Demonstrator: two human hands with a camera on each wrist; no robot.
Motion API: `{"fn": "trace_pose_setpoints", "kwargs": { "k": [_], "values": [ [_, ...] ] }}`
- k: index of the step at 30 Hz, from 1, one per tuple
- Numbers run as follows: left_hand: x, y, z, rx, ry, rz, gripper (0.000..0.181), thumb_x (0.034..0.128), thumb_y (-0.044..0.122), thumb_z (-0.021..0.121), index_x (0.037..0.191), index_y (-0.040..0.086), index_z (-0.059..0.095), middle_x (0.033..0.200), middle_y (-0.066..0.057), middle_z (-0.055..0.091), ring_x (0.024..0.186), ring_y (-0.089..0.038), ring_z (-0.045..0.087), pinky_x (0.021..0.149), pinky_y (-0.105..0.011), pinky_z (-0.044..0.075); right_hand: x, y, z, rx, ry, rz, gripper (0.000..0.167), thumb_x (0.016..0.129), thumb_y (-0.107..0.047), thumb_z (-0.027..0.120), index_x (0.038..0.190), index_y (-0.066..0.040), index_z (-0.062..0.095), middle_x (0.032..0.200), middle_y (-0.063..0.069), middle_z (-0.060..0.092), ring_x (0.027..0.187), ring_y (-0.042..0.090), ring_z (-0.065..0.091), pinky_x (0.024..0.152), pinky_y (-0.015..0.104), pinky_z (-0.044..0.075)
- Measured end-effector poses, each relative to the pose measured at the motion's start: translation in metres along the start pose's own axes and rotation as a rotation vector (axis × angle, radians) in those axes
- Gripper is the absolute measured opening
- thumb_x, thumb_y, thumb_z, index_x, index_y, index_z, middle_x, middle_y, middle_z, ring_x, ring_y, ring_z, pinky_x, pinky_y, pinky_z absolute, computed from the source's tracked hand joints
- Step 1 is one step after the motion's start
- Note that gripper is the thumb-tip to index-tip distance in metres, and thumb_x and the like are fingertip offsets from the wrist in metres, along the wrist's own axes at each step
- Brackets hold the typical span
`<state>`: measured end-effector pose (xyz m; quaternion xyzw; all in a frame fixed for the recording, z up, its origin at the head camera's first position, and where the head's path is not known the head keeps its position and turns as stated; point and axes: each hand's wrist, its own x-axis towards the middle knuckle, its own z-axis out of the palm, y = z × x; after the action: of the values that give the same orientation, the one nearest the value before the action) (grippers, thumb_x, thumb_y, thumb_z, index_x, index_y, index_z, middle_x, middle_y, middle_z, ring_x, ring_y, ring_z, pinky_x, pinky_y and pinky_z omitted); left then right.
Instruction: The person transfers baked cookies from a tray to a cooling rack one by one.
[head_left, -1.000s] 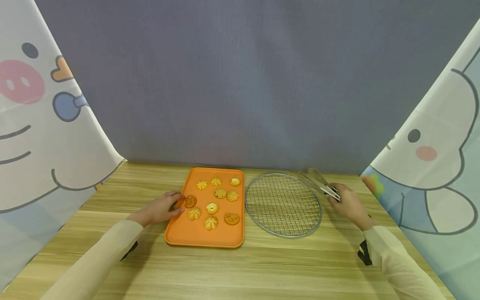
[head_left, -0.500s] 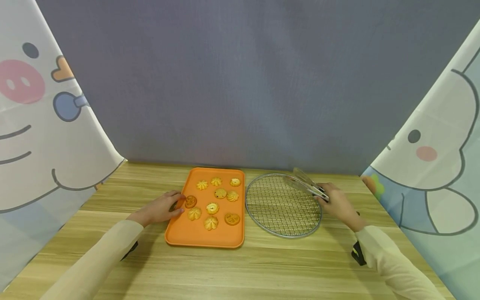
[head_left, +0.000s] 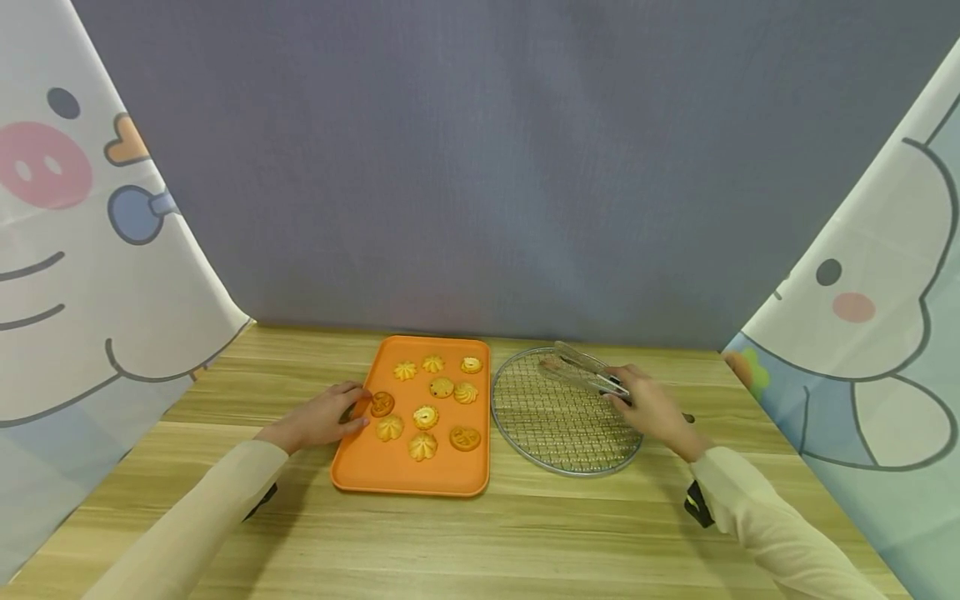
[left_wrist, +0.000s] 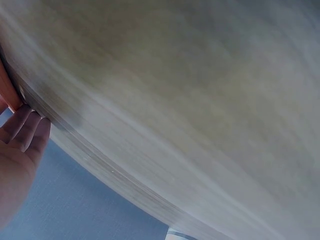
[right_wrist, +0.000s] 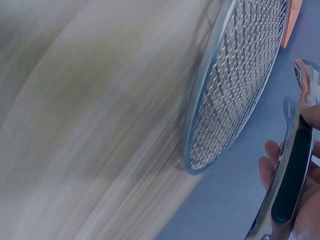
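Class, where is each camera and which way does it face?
Head: head-worn, facing forward and down over orange tray and wire rack; left hand, right hand, sleeves show.
Left wrist: worn there, facing tabletop; left hand shows.
Right wrist: worn there, facing rack and tongs; right hand shows.
Shared: rack and tongs, head and right wrist.

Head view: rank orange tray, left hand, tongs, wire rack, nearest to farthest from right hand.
1. Tongs: in the right hand.
2. Wire rack: just to its left.
3. Orange tray: left of the rack.
4. Left hand: at the tray's left edge.
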<state>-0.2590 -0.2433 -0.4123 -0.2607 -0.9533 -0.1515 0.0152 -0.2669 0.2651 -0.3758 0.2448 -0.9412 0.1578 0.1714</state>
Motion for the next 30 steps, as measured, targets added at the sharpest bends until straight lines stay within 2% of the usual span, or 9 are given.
{"fn": "trace_pose_setpoints", "kwargs": {
  "k": [4, 11, 15, 18, 25, 30],
  "values": [
    [-0.001, 0.002, -0.002, -0.003, -0.002, 0.000, 0.044, 0.0897, 0.027, 0.058, 0.124, 0.001, 0.052, 0.129, -0.026, 0.045, 0.118, -0.044, 0.044, 0.095, -0.056, 0.038, 0.004, -0.007, 0.003, -0.004, 0.001, -0.027, 0.044, 0.082, -0.013, 0.067, 0.120, 0.004, 0.054, 0.108, 0.019, 0.059, 0.071, 0.018, 0.055, 0.058, 0.032, 0.044],
    [-0.001, 0.003, -0.003, 0.001, -0.010, -0.016, 0.045, 0.0898, 0.028, 0.057, 0.124, 0.001, 0.051, 0.130, -0.026, 0.044, 0.119, -0.044, 0.043, 0.095, -0.057, 0.037, 0.013, -0.021, 0.008, 0.012, -0.026, -0.080, 0.043, 0.082, -0.013, 0.068, 0.120, 0.002, 0.054, 0.112, 0.018, 0.060, 0.087, 0.027, 0.062, 0.070, 0.040, 0.051],
    [0.000, 0.002, -0.002, 0.004, -0.014, -0.022, 0.045, 0.0898, 0.029, 0.057, 0.125, 0.001, 0.051, 0.131, -0.026, 0.044, 0.120, -0.044, 0.043, 0.096, -0.057, 0.037, 0.017, -0.030, 0.010, 0.019, -0.042, -0.106, 0.042, 0.081, -0.011, 0.068, 0.119, 0.000, 0.056, 0.112, 0.016, 0.061, 0.077, 0.020, 0.059, 0.067, 0.036, 0.050],
    [0.000, 0.001, -0.002, 0.001, -0.020, -0.031, 0.045, 0.0898, 0.029, 0.057, 0.125, 0.002, 0.051, 0.131, -0.026, 0.043, 0.120, -0.044, 0.042, 0.096, -0.057, 0.037, 0.020, -0.037, 0.012, 0.015, -0.036, -0.133, 0.042, 0.080, -0.011, 0.069, 0.118, -0.001, 0.057, 0.111, 0.015, 0.061, 0.078, 0.019, 0.059, 0.068, 0.036, 0.050],
    [0.001, 0.001, -0.001, 0.015, -0.018, -0.027, 0.045, 0.0897, 0.030, 0.057, 0.125, 0.002, 0.051, 0.131, -0.026, 0.044, 0.120, -0.044, 0.043, 0.095, -0.056, 0.038, 0.026, -0.052, 0.015, 0.015, -0.028, -0.199, 0.039, 0.079, -0.013, 0.070, 0.114, -0.001, 0.060, 0.108, 0.014, 0.063, 0.090, 0.027, 0.062, 0.076, 0.042, 0.051],
    [0.001, 0.001, 0.000, 0.012, -0.012, -0.028, 0.046, 0.0895, 0.031, 0.058, 0.125, 0.003, 0.051, 0.131, -0.025, 0.044, 0.119, -0.044, 0.043, 0.095, -0.056, 0.038, 0.033, -0.061, 0.018, -0.022, -0.038, -0.226, 0.039, 0.078, -0.015, 0.071, 0.114, -0.002, 0.061, 0.110, 0.015, 0.063, 0.094, 0.030, 0.062, 0.074, 0.042, 0.052]
  ]
}}
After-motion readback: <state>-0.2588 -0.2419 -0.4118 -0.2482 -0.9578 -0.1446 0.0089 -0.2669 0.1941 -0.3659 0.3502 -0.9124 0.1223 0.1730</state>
